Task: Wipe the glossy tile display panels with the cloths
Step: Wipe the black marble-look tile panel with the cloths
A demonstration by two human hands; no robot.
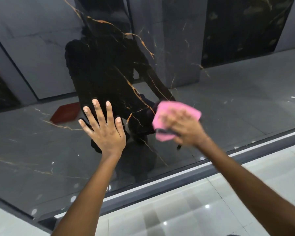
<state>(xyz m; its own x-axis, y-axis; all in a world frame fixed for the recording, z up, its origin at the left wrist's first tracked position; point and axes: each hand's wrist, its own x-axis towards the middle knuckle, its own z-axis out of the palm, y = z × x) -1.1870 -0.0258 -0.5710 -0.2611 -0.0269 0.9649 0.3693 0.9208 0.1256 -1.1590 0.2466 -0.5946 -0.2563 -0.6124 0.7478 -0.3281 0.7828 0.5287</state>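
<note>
Panel (pixel 160 79): black marble-look tile veined in gold; mirror-glossy, smooth; reflections are carried across its face.
Cloth (pixel 175 111): soft pink fabric, matt; seen blurred, weave not resolved.
Frame (pixel 160 183): pale strip along the lower panel edge, smooth; material not determined.
Floor (pixel 203 210): light tiles, polished; light spots are reflected.

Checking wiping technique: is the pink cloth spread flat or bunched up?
Bunched up. The pink cloth is crumpled under the right hand, edges sticking out unevenly against the glossy panel. Motion blur hides the finer folds.
</note>
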